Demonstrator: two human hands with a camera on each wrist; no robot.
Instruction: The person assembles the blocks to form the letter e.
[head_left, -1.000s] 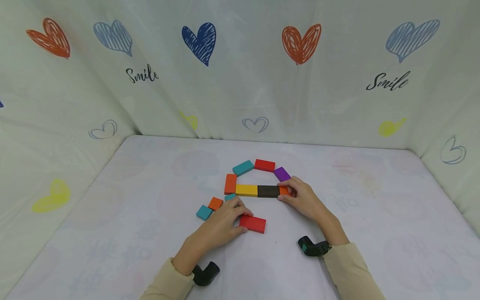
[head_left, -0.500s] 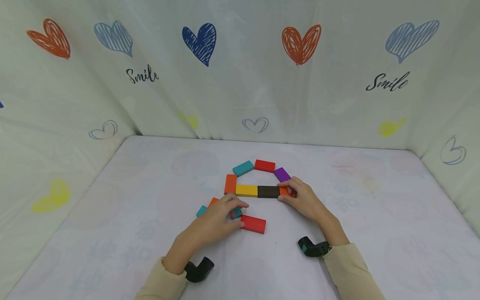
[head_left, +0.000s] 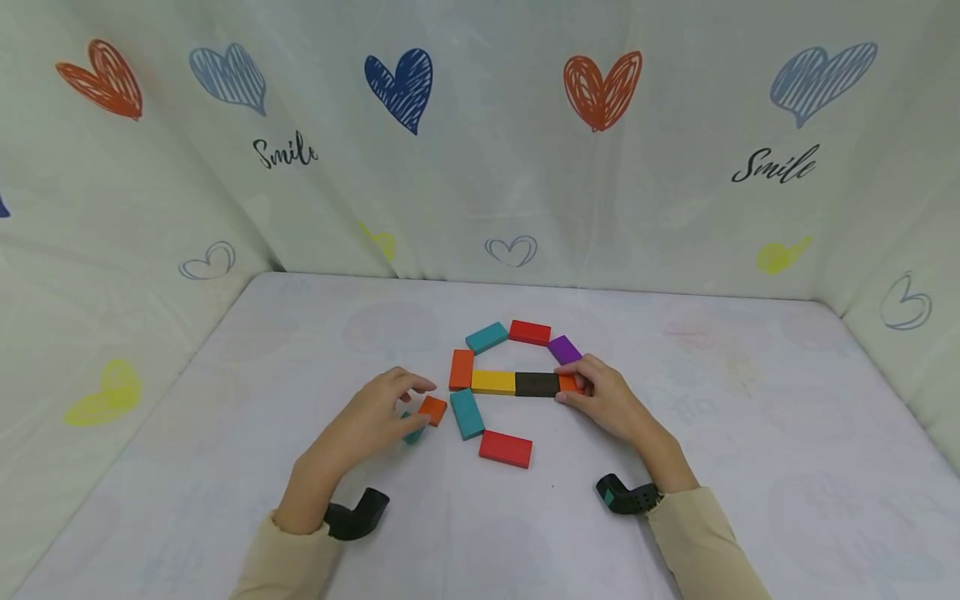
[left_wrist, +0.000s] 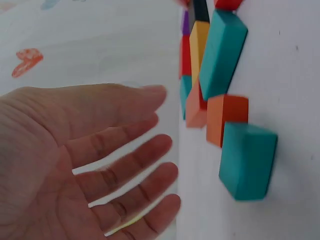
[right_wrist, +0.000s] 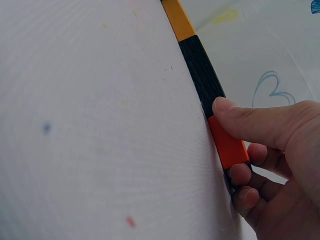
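Note:
My left hand (head_left: 371,417) hovers with loosely spread fingers beside a small orange block (head_left: 432,410) and a small teal block (head_left: 413,435), which it partly hides in the head view. In the left wrist view the palm and fingers hold nothing, apart from the small teal block (left_wrist: 248,161). My right hand (head_left: 609,396) pinches an orange block (right_wrist: 230,142) between thumb and fingers, at the right end of a row with a black block (head_left: 537,384) and a yellow block (head_left: 492,382). A longer teal block (head_left: 467,414) slants below that row, its lower end by a red block (head_left: 506,449).
Above the row, an upright orange block (head_left: 461,369), a teal block (head_left: 487,337), a red block (head_left: 530,332) and a purple block (head_left: 565,349) form an arch. The white table (head_left: 712,400) meets a hanging cloth (head_left: 480,183) printed with hearts.
My left hand has left the longer teal block and the lower red block and moved left toward the small blocks. The teal block now stands fully in view. My right hand has stayed put.

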